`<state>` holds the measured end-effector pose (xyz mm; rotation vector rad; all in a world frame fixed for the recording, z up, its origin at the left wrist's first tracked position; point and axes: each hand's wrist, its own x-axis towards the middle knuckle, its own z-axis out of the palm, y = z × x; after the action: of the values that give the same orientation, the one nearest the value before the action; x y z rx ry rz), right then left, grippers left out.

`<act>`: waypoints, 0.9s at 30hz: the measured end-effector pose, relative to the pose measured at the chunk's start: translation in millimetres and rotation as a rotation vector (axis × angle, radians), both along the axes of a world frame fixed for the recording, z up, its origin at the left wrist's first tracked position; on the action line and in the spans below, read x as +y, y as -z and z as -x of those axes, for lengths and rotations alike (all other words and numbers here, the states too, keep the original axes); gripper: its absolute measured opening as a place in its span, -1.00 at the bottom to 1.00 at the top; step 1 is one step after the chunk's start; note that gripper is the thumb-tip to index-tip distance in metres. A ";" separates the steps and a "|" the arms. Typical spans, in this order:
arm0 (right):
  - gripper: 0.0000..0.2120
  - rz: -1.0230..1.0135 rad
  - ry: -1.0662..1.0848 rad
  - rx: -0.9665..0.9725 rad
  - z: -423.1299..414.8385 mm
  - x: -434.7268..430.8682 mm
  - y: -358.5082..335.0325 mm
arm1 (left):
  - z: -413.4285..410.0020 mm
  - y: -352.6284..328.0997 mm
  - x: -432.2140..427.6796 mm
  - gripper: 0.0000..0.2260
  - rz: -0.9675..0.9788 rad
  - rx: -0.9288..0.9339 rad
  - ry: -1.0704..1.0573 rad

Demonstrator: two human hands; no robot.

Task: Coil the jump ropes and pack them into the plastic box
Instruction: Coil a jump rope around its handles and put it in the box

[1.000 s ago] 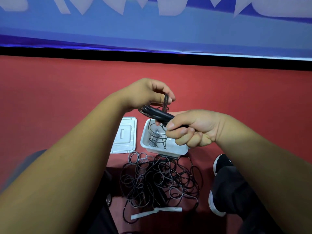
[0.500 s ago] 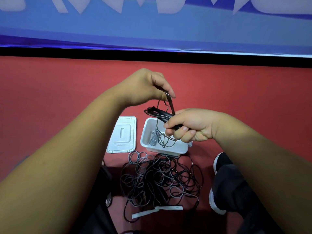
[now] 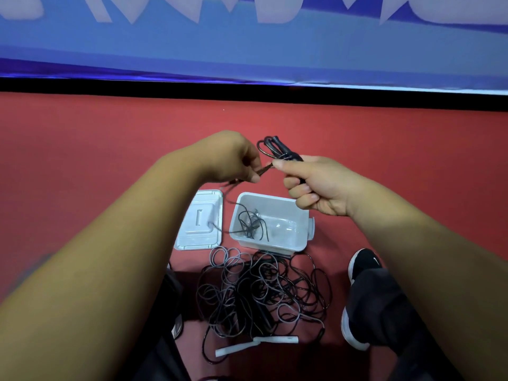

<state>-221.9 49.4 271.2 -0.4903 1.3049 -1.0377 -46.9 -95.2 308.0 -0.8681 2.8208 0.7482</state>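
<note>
While the red floor [image 3: 82, 160] carries everything, one tangled heap of ropes [image 3: 261, 292] lies just nearside of the single plastic box [image 3: 302, 215], with one lid [image 3: 199, 221] flat at its left. One black shoe [image 3: 362, 264], at the box's right, bears a white swoosh. Above the box, the right hand [image 3: 319, 185] has its grip wrapped round black rope handles [image 3: 283, 149], which point up and leftward. The left hand [image 3: 231, 158] has its grip pinching the cord [image 3: 265, 169].

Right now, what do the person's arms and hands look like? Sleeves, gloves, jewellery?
The left hand and right hand are bare: no gloves, rings or watch in view. The left forearm and right forearm are bare to the frame edge, no sleeve showing. Nails on the right fingers look short and unpainted.
</note>
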 end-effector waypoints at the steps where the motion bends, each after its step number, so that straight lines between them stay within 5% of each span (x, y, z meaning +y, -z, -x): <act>1: -0.69 0.019 0.026 -0.007 -2.4 -1.5 -1.8 | 3.0 3.4 2.9 -0.94 0.036 -0.020 -0.014; 4: -0.49 0.030 0.179 -0.056 -4.2 -9.2 -3.8 | 12.8 12.0 12.1 -0.83 -0.026 0.034 -0.117; 9: -0.59 0.072 0.321 -0.150 7.8 -12.9 -8.3 | 18.5 3.9 12.0 -0.86 -0.249 0.363 -0.253; 18: -0.85 0.115 0.356 -0.222 21.4 -11.3 -21.9 | 12.0 -9.5 11.5 -0.85 -0.607 0.586 -0.144; 24: -0.85 0.208 0.383 -0.253 31.7 -3.3 -61.7 | 8.1 -28.2 11.7 -0.80 -0.393 0.424 -0.042; 27: -0.79 0.258 0.355 -0.177 30.4 0.7 -93.0 | 10.6 -53.0 17.8 -0.95 -0.170 0.393 -0.099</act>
<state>-252.3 50.1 364.2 -0.3551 1.1274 -1.5236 -57.5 -77.4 360.9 -0.9255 2.9931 1.2804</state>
